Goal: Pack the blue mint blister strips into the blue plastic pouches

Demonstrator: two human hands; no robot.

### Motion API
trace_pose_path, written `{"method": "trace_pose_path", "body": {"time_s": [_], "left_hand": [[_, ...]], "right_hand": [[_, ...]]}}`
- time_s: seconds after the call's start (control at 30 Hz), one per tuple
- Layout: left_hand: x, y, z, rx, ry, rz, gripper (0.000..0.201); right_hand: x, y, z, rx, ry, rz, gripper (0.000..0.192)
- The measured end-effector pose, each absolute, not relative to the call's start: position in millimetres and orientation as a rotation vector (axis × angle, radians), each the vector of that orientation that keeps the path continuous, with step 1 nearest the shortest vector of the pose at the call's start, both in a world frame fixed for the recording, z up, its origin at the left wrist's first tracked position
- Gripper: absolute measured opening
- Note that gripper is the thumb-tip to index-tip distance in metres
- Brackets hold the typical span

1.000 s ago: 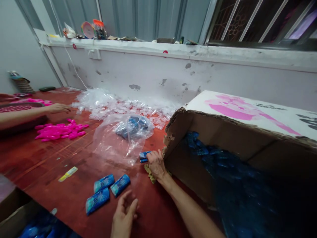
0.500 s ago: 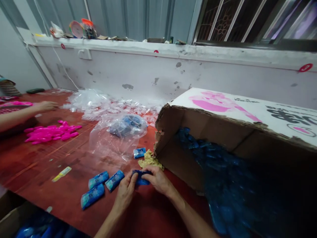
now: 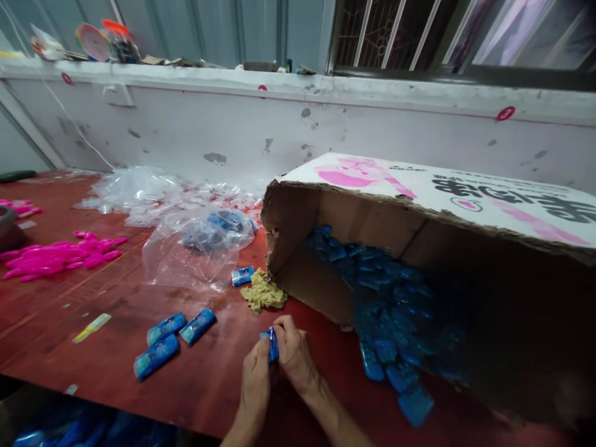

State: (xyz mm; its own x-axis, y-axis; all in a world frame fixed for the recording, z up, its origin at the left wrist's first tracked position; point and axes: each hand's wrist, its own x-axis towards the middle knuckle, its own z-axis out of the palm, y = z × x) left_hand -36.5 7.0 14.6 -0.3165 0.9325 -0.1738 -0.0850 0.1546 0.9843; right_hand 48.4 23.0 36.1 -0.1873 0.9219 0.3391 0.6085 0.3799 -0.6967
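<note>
Between my two hands is a small blue printed packet [image 3: 272, 345], tilted nearly upright over the red table. My left hand [image 3: 256, 375] pinches its left side, and my right hand [image 3: 295, 354] closes on its right side, with fingers covering part of it. To the left lie three blue packets, the nearest one a long packet [image 3: 157, 357] at the front. Another blue packet [image 3: 243, 276] rests beside a crumpled yellow cloth [image 3: 264, 292], just beyond my hands.
A torn-edged cardboard box [image 3: 298, 245] lies at the right, with many blue packets [image 3: 395, 304] spilling from it. A clear plastic bag [image 3: 190, 254], pink pieces [image 3: 60, 254], a pile of clear plastic pieces [image 3: 139, 189] and a yellow strip [image 3: 92, 328] are on the table [image 3: 112, 298].
The packet in my hands has turned from lying level to nearly upright, and my hands have come closer together. The view has swung right; the other person's arm is out of sight.
</note>
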Motion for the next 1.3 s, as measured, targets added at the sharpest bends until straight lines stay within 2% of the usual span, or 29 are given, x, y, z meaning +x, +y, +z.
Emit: {"method": "trace_pose_path", "body": {"time_s": [0.6, 0.83, 1.0, 1.3], "left_hand": [[-21, 2, 19, 1.122, 1.427, 1.270, 0.022], [-17, -8, 15, 1.098, 1.474, 1.256, 0.027], [-14, 4, 17, 1.110, 1.478, 1.218, 0.019], [-10, 7, 11, 1.215, 1.437, 1.243, 0.031]], "right_hand": [[63, -9, 35, -1.367, -1.670, 0.477, 0.024], [68, -2, 27, -1.407, -1.786, 0.490, 0.025], [67, -2, 26, -1.456, -1.660, 0.480, 0.023], [75, 1, 19, -1.445, -1.550, 0.596, 0.023]]}}
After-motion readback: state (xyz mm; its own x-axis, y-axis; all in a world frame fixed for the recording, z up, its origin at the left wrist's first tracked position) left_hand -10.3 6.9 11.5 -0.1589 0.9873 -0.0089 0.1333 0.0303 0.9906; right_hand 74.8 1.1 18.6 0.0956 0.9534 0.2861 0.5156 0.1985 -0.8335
